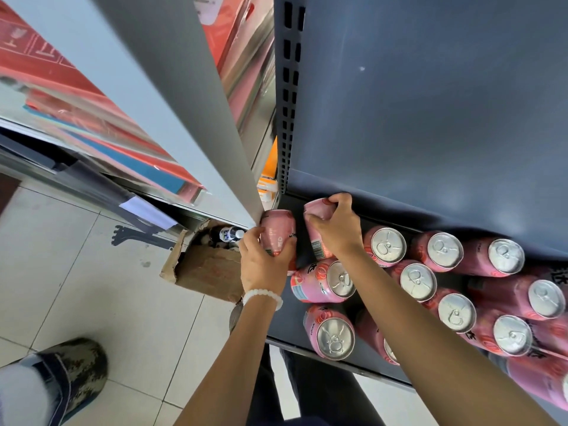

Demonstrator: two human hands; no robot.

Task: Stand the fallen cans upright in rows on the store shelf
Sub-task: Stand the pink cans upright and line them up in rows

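Pink drink cans with silver tops fill a dark grey store shelf (284,321). My left hand (264,262) grips one pink can (278,230) at the shelf's far left end. My right hand (336,229) grips a second pink can (316,224) just right of it, near the back panel. Both held cans lean, and I cannot see their tops. In front of them, one can (322,282) tilts with its top turned right. Several more cans (418,281) stand in rows to the right, tops facing me.
The shelf's dark back panel (430,103) rises behind the cans, with a slotted upright (287,118) at its left. A grey post (184,103) stands left of the shelf. On the tiled floor lie a torn cardboard box (209,272) and a bottle (227,234).
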